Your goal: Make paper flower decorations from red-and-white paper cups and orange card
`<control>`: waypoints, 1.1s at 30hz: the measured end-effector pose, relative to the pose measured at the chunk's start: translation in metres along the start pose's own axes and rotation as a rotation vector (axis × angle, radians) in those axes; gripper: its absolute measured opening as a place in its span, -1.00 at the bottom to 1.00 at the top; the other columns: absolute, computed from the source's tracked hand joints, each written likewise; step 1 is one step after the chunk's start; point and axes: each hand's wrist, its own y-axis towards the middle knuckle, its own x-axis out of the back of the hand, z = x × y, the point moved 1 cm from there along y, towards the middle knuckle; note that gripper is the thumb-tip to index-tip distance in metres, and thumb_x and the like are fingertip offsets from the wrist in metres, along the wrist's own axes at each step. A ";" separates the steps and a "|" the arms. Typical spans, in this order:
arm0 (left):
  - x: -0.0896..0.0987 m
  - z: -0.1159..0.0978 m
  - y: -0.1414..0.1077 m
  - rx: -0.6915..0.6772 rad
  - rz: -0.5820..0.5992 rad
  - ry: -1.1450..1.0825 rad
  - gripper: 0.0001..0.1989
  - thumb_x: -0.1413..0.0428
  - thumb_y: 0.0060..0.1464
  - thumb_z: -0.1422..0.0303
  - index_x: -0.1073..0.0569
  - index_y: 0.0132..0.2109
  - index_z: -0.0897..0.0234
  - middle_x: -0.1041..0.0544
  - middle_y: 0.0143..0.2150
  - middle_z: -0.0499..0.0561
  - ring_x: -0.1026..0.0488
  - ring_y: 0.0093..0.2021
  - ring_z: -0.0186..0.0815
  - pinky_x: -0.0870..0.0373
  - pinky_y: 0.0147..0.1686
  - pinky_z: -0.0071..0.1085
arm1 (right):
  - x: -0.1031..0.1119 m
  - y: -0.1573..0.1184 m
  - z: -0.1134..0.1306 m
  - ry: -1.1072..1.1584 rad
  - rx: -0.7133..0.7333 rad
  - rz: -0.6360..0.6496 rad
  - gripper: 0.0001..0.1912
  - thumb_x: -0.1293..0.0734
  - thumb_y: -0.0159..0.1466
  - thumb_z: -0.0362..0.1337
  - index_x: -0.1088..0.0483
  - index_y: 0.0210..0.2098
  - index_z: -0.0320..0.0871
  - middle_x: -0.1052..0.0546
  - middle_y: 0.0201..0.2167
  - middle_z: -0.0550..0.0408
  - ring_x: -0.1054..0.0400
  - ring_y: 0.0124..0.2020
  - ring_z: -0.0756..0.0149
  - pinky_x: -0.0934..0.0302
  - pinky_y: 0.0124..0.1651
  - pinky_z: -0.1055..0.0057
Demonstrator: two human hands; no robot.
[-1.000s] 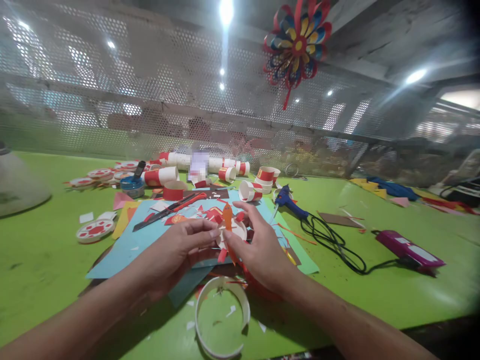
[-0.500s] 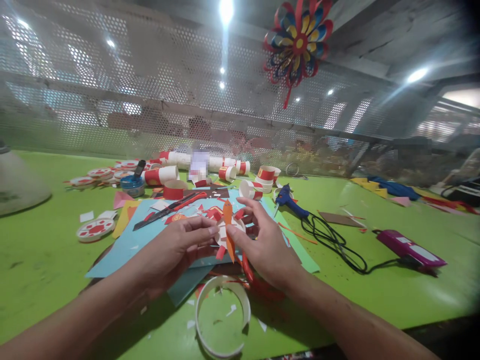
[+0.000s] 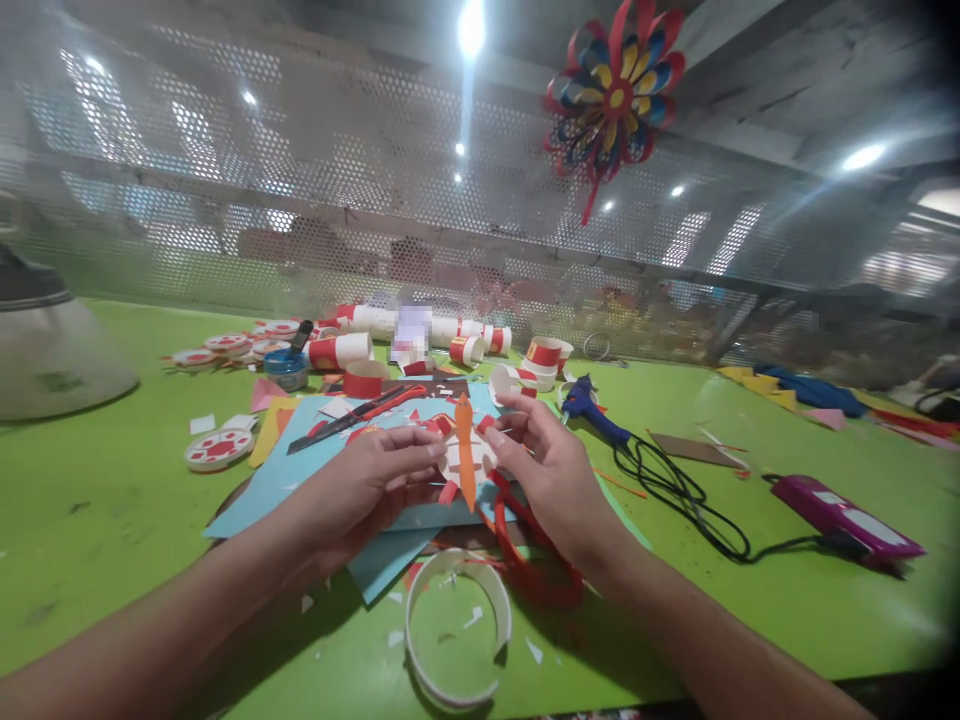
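Between my two hands is a small paper turtle, a white disc [image 3: 451, 468] with red paper legs and a long orange paper strip [image 3: 466, 460] along its middle. My left hand [image 3: 364, 485] pinches its left edge between thumb and fingers. My right hand [image 3: 555, 475] has its thumb and fingers closed at the right edge, by a red leg. Beneath the right hand lie red-handled scissors [image 3: 517, 570], their blades mostly hidden. Light blue paper sheets [image 3: 277, 500] lie under the craft. Nearer to me, a cut white paper ring [image 3: 416, 640] rests on the green table.
A blue glue gun [image 3: 596, 410] lies right, its black cord near a purple power strip [image 3: 847, 515]. A long black-and-red tool [image 3: 337, 425] lies on the blue paper. Behind are red-and-white paper cups [image 3: 341, 350], a blue jar [image 3: 286, 370] and decorated discs [image 3: 219, 448].
My right thumb has shifted off the orange strip to the craft's right edge, leaving the strip uncovered. The whole view has shifted slightly, so the table things appear further right.
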 end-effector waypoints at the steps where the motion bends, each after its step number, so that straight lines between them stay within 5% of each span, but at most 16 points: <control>1: 0.000 0.000 0.000 0.001 -0.002 -0.012 -0.94 -0.25 -0.07 0.50 -0.52 -0.38 0.33 -0.47 -0.46 -0.06 -0.42 -0.46 -0.46 -0.43 -0.37 -0.54 | 0.001 0.001 0.000 0.003 0.002 0.001 -0.61 -0.29 0.21 -0.15 -0.24 0.00 -0.14 -0.37 -0.26 0.07 -0.34 -0.30 0.32 -0.34 -0.33 0.36; 14: -0.003 -0.008 -0.001 0.054 -0.055 -0.085 -0.94 -0.20 -0.01 0.53 -0.50 -0.42 0.36 -0.46 -0.50 -0.09 -0.42 -0.50 -0.52 -0.37 -0.44 -0.63 | 0.004 0.003 0.002 -0.047 -0.066 0.059 -0.68 -0.34 0.19 -0.12 -0.38 -0.16 -0.21 -0.38 -0.56 0.20 -0.20 -0.53 0.42 -0.15 -0.44 0.44; 33: 0.007 -0.004 0.004 -0.022 0.074 -0.113 -0.87 -0.27 -0.12 0.47 -0.45 -0.41 0.38 -0.47 -0.46 -0.06 -0.41 -0.49 -0.48 -0.38 -0.39 -0.53 | -0.002 0.007 -0.017 0.205 -0.175 0.156 -0.72 -0.38 0.17 -0.13 -0.43 -0.22 -0.18 -0.44 -0.43 0.13 -0.25 -0.48 0.45 -0.20 -0.39 0.48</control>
